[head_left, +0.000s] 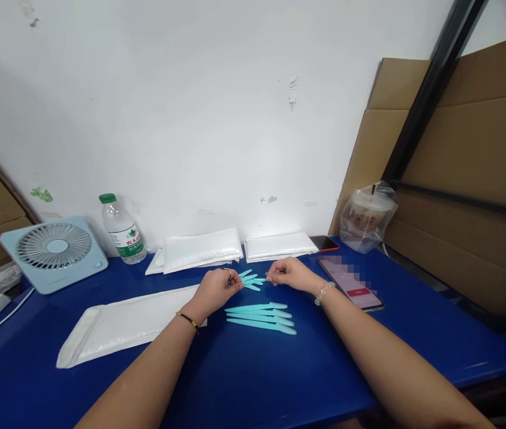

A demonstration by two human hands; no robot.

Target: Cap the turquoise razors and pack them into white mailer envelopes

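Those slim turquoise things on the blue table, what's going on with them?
A person is handling a fanned bunch of turquoise sticks just above or on the blue table. The left hand pinches one end; the right hand's fingertips are at the other, though their grip is too small to make out. A few more sticks lie side by side nearer the person. A white padded envelope lies partly behind the left wrist.
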